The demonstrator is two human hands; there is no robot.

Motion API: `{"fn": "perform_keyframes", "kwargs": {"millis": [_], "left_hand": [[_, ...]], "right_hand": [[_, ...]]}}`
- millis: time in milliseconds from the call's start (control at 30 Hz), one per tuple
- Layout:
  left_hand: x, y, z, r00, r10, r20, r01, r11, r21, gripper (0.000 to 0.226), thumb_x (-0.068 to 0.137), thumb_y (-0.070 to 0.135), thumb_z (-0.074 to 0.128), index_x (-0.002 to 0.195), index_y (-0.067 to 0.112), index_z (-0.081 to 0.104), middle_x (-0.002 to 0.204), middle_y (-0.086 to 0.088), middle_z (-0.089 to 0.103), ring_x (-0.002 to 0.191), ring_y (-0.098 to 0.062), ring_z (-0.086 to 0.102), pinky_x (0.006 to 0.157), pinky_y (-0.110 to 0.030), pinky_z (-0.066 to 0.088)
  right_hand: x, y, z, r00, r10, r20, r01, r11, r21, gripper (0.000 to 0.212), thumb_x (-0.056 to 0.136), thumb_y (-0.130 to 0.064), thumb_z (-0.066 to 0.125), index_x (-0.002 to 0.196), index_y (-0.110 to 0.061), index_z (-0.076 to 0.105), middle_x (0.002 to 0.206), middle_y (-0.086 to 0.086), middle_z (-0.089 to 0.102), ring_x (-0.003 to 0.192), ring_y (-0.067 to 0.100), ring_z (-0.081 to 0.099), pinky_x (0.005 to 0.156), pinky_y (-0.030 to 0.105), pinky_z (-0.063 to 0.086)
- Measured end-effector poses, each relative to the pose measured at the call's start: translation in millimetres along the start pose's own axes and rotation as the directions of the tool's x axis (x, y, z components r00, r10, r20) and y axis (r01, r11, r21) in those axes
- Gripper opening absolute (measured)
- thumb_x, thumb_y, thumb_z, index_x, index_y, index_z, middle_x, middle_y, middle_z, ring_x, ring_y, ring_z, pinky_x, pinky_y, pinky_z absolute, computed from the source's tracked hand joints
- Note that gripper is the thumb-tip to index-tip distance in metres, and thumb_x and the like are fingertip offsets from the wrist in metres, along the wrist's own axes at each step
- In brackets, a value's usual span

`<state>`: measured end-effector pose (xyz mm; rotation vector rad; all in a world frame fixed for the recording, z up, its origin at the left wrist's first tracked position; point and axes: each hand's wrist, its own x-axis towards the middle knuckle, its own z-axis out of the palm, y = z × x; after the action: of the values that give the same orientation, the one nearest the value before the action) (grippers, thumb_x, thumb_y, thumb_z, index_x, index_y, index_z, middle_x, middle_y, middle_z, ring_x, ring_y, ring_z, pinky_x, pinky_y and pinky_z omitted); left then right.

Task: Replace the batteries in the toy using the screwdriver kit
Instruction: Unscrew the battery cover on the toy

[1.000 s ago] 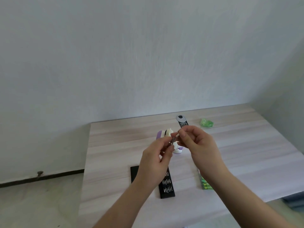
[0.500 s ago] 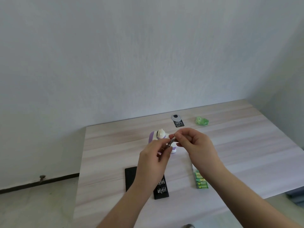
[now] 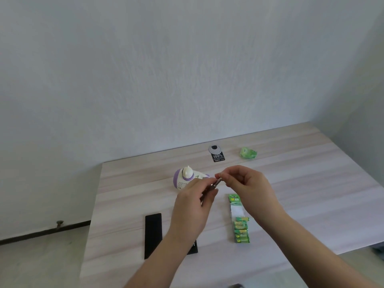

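Fitting a bit into the screwdriver [image 3: 216,182] looks like the step in hand. Left hand [image 3: 194,206] grips the driver handle, fingers curled round it, shaft end pointing up and right. Right hand [image 3: 248,187] pinches something small at the driver's tip; too small to tell whether it is a bit. Both hands are raised over the table [image 3: 311,183].

Toy [image 3: 186,179], white with purple, lies on the table just behind the left hand, untouched. Battery pack [image 3: 240,224] lies below the right hand. Kit case [image 3: 153,234] sits at the near side, part hidden by the left forearm.

Risk, as judged: the small piece slips from the pinch if not seated squarely, drops, and rolls.

Room: the case lies near the front edge of the table, so a forearm pulled back could nudge it off. Wide bare wood to the right; green wrapper [image 3: 248,153] and black tag [image 3: 217,154] lie well apart at the back.
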<state>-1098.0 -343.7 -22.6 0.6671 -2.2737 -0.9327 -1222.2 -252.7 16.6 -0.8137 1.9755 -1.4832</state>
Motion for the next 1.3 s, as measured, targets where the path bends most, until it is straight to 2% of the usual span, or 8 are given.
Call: {"fn": "perform_keyframes", "kwargs": {"millis": [300,400,567,733,867,1033,1133,1300], "left_hand": [[8,9,25,0.979,-0.205,0.002,0.205,0.974,-0.098,0.02,0.092,0.026,0.063,0.112,0.024,0.065,0.097,0.016,0.072,0.091,0.001,0.065,0.075,-0.008,0.046],[10,11,31,0.975,-0.221,0.001,0.221,0.972,-0.085,0.016,0.093,0.023,0.062,0.109,0.026,0.066,0.096,0.016,0.071,0.086,0.001,0.065,0.073,-0.008,0.046],[13,8,40,0.981,-0.188,-0.036,0.189,0.982,0.003,0.016,0.088,0.022,0.07,0.103,0.026,0.07,0.092,0.017,0.064,0.083,0.0,0.06,0.067,-0.008,0.046],[14,7,47,0.958,-0.288,-0.005,0.287,0.956,-0.062,0.024,0.083,0.023,0.075,0.094,0.037,0.06,0.08,0.012,0.067,0.08,-0.001,0.063,0.066,-0.01,0.048],[13,-5,49,0.938,-0.337,0.082,0.341,0.939,-0.039,0.011,0.086,0.027,0.072,0.096,0.026,0.067,0.083,0.011,0.07,0.078,0.0,0.065,0.069,-0.017,0.054],[17,-23,39,0.916,-0.365,0.164,0.38,0.923,-0.069,0.008,0.086,0.021,0.071,0.093,0.017,0.069,0.072,0.006,0.069,0.062,-0.004,0.064,0.068,-0.019,0.053],[20,-36,33,0.923,-0.35,0.16,0.366,0.927,-0.085,0.006,0.086,0.021,0.071,0.09,0.017,0.069,0.07,0.002,0.07,0.063,-0.003,0.065,0.067,-0.02,0.053],[22,-60,18,0.933,-0.317,0.172,0.338,0.935,-0.105,0.004,0.085,0.025,0.072,0.086,0.022,0.07,0.069,0.005,0.071,0.066,-0.001,0.065,0.065,-0.014,0.051]], "right_hand": [[19,26,-14,1.0,0.011,0.028,-0.015,0.986,0.169,0.013,0.092,-0.016,0.061,0.091,-0.026,0.07,0.088,-0.005,0.075,0.086,0.01,0.07,0.087,0.041,0.056],[22,36,-18,0.999,0.027,0.045,-0.035,0.983,0.181,0.015,0.094,-0.014,0.058,0.092,-0.024,0.069,0.087,-0.006,0.074,0.083,0.011,0.07,0.085,0.041,0.056],[26,53,-19,0.993,0.053,0.11,-0.072,0.982,0.176,0.006,0.088,-0.022,0.068,0.089,-0.028,0.07,0.087,-0.007,0.074,0.086,0.015,0.069,0.087,0.046,0.055],[30,67,-15,0.985,0.104,0.137,-0.132,0.968,0.213,0.007,0.09,-0.013,0.064,0.09,-0.02,0.067,0.085,0.0,0.073,0.086,0.021,0.068,0.086,0.046,0.055],[36,70,-12,0.985,0.108,0.135,-0.141,0.952,0.272,0.005,0.089,-0.014,0.065,0.087,-0.019,0.066,0.085,0.004,0.073,0.085,0.02,0.069,0.086,0.04,0.054],[42,73,5,0.986,0.116,0.121,-0.145,0.952,0.27,0.004,0.088,-0.013,0.068,0.089,-0.015,0.065,0.076,-0.005,0.071,0.071,0.007,0.064,0.076,0.031,0.052],[46,77,23,0.986,0.129,0.107,-0.15,0.964,0.219,0.001,0.09,-0.018,0.066,0.091,-0.019,0.066,0.076,-0.007,0.07,0.072,0.006,0.064,0.073,0.025,0.052],[49,82,52,0.967,0.179,0.183,-0.203,0.971,0.123,0.016,0.094,-0.032,0.059,0.091,-0.021,0.07,0.086,0.001,0.072,0.086,0.019,0.065,0.085,0.038,0.053]]}}
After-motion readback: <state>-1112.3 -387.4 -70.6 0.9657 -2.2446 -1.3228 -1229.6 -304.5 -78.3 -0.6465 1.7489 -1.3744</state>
